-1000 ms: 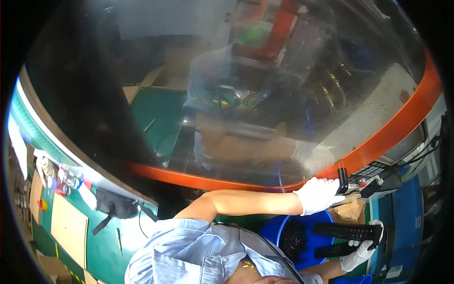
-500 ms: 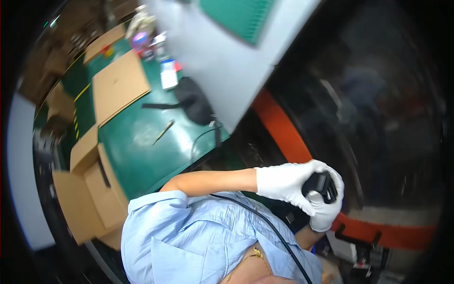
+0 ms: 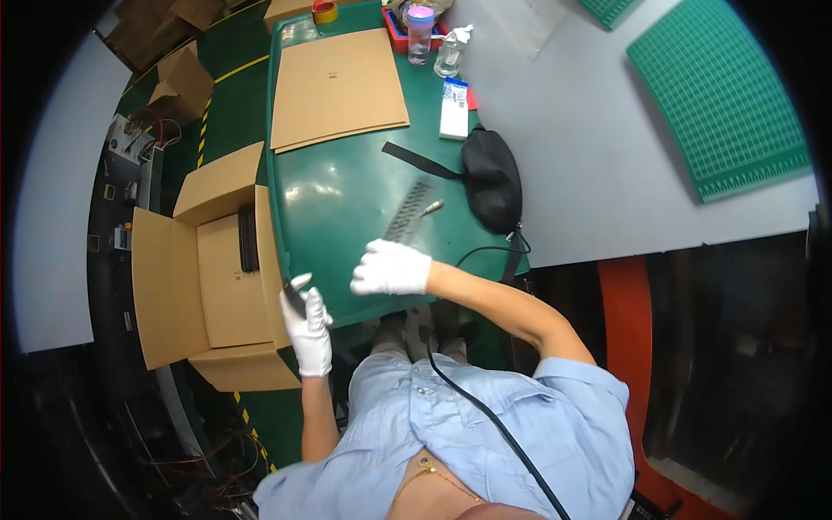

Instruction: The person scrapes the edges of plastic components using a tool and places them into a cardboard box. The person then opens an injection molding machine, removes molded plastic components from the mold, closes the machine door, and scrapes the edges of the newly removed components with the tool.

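Far left: open carton (image 3: pixel 163 290), dark strips (image 3: pixel 249 239) lying inside against its right side. Next, gloved left hand (image 3: pixel 307 334) beside carton, thumb and fingers pinching a black piece (image 3: pixel 295 300), mostly hidden by the glove. Then gloved right hand (image 3: pixel 390 268), fingers curled round one end of a slotted strip (image 3: pixel 407 211), blurred, above green table (image 3: pixel 325 199). Good handling likely means a firm end grip, steady wrist, free end clear of the thin tool (image 3: pixel 432 207) beside it.

Strips (image 3: pixel 249 238) in box (image 3: pixel 169 286); box left of table (image 3: pixel 329 208); pouch (image 3: pixel 492 182) on table
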Demonstrator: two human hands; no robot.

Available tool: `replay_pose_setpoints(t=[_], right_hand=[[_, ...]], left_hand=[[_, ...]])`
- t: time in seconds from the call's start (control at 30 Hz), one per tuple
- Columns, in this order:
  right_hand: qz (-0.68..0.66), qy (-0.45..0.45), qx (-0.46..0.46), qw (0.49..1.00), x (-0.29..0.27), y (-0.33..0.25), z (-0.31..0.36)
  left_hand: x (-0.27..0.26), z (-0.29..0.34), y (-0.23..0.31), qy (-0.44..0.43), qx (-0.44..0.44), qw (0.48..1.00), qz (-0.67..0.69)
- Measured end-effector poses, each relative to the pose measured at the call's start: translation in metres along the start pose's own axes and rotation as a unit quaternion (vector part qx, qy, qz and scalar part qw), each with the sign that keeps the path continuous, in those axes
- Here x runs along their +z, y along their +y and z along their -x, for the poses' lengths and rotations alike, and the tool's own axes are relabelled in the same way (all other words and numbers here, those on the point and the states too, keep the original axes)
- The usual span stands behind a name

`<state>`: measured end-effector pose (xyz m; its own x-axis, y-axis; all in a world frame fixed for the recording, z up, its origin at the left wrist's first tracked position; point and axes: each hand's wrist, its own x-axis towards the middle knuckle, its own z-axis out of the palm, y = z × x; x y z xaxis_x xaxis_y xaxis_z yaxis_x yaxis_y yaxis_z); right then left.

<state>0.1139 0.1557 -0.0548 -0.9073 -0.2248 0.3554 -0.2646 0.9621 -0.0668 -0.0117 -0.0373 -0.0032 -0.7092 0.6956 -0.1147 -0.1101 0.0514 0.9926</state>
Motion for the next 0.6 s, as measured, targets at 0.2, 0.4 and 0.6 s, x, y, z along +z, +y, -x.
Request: replay_pose_setpoints(t=[0.2, 0.4, 0.6], right_hand=[[-0.104, -0.098, -0.114, 0.983, 0.137, 0.014, -0.025], [-0.229, -0.024, 0.004, 0.973, 0.076, 0.05, -0.032], [0.057, 0.095, 0.678, 0.727, 0.034, 0.254, 0.058]], left_hand=[[-0.042, -0.018, -0.026, 0.046, -0.011, 0.991, -0.126], [-0.03, -0.045, -0.039, 0.03, -0.057, 0.996, -0.058], [-0.013, -0.065, -0.031, 0.011, -0.067, 0.996, -0.051]])
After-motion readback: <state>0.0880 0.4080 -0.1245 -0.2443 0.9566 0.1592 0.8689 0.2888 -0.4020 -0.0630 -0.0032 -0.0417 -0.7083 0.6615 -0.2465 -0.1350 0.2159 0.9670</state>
